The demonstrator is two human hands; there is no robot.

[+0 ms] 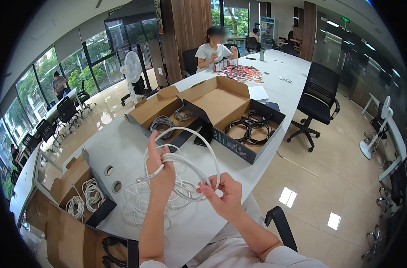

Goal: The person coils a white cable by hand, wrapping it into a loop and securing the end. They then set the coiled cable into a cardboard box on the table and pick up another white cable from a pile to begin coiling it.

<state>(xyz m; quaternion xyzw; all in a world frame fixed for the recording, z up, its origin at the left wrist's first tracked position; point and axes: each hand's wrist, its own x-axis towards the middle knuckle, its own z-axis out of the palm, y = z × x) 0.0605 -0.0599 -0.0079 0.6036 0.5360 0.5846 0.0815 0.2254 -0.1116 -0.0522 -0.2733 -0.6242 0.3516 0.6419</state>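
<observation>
A white cable (185,163) hangs in loose loops between my two hands, above the table. My left hand (161,167) is upright with its fingers pointing up, and the loops pass round its palm and thumb. On the right, my right hand (223,194) pinches the lower side of the loops between thumb and fingers. Below them a tangle of white cables (136,203) lies spread on the white table (123,147). One box (145,111) just beyond holds coiled grey cables (162,124); the box beside it (268,127) holds coiled black cables (250,129).
At left, an open box (100,214) contains bundled white cables (94,195). Another box (69,243) with black cables sits at bottom left. Across the table a person (210,53) handles small items by red packets (241,73). A black chair (317,98) stands to the right.
</observation>
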